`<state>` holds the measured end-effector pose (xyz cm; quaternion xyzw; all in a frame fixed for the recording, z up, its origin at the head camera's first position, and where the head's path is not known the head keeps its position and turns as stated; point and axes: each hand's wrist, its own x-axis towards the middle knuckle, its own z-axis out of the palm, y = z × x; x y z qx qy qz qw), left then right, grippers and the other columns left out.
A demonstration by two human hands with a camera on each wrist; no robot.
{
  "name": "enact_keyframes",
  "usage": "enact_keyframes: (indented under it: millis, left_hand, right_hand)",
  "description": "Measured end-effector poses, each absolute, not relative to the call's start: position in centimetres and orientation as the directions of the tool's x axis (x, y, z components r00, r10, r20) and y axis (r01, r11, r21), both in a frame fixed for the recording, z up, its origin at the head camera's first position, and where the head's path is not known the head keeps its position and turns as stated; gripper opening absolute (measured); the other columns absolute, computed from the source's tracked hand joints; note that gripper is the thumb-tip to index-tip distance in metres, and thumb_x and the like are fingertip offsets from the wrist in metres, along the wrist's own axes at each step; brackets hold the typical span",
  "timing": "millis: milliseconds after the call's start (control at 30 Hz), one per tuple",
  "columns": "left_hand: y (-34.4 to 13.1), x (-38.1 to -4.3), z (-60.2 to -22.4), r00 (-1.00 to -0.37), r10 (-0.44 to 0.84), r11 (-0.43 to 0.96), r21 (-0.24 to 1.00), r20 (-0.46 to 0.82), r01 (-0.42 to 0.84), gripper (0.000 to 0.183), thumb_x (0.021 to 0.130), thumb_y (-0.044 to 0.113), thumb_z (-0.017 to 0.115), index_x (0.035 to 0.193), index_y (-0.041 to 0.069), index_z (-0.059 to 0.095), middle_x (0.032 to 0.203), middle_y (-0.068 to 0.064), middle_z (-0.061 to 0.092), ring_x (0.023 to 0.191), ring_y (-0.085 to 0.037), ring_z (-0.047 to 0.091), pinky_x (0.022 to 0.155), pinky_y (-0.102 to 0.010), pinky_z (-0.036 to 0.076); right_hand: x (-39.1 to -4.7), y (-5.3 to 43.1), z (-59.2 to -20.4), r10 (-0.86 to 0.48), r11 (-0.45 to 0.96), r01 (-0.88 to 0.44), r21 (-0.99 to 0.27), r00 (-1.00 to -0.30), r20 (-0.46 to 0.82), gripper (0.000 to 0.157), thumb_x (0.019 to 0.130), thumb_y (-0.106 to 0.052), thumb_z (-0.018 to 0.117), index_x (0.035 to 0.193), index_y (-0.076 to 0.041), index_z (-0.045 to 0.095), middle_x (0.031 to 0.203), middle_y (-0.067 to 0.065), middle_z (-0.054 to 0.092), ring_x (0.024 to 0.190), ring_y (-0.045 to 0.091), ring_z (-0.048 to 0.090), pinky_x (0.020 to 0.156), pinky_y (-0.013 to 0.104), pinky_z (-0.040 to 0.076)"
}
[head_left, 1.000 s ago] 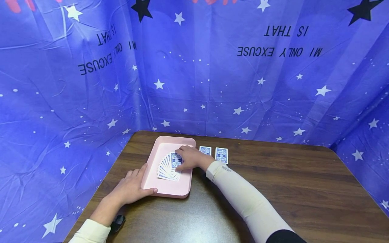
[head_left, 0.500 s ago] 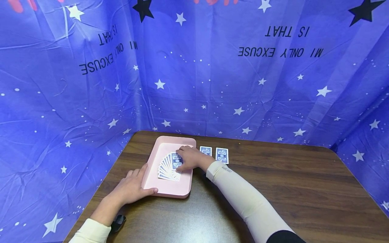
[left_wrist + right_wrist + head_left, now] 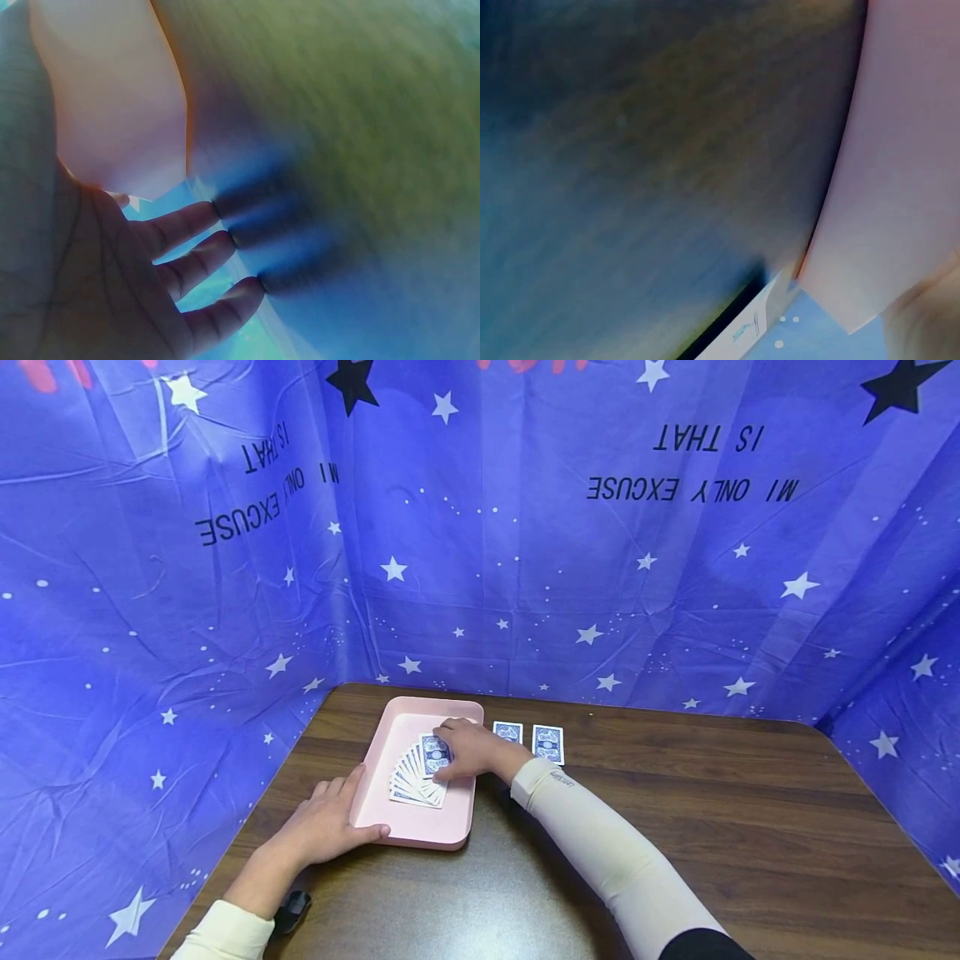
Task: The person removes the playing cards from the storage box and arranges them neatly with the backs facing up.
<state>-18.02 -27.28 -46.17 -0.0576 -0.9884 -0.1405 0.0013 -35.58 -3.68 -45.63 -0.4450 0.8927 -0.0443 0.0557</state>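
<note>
A pink tray (image 3: pixel 416 828) stands on the wooden table toward the left. Inside it, blue-backed playing cards (image 3: pixel 410 783) lie face down in a fan. My right hand (image 3: pixel 478 752) reaches over the tray's right rim and pinches the uppermost playing card (image 3: pixel 432 755) by its right side, thumb on the near corner and fingers at the far one. My left hand (image 3: pixel 321 820) rests along the tray's left side, its thumb over the near-left rim. In the left wrist view its fingers (image 3: pixel 196 259) are spread and straight, with the tips on the table. The pink tray wall (image 3: pixel 896 172) fills the right wrist view's right side.
Two more playing cards lie face down on the table right of the tray, a nearer-hand card (image 3: pixel 509 732) partly covered by my right hand and an outer card (image 3: pixel 548 745). A blue star-printed curtain (image 3: pixel 525 568) hangs behind and beside the table (image 3: pixel 712 810).
The pinched card has turned slightly and shifted a little to the left over the fan. The left hand and the tray have stayed in place.
</note>
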Motion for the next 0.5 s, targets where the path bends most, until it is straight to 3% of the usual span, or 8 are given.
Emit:
enact_keyframes:
  millis: [500]
  left_hand:
    - [-27.35,-18.1,-46.35,-0.992,0.119,0.954,0.273,0.029,0.122,0.115,0.077,0.075,0.065,0.153,-0.002,0.028,0.137,-0.029,0.05,0.121,-0.045,0.047,0.088,-0.066,0.043]
  right_hand:
    - [-35.38,-3.31,-45.3,-0.813,0.579,-0.798,-0.168,-0.579,-0.055,0.089,0.083,-0.055,0.07,0.151,-0.005,0.04,0.152,0.01,0.042,0.141,0.026,0.036,0.116,0.032,0.023]
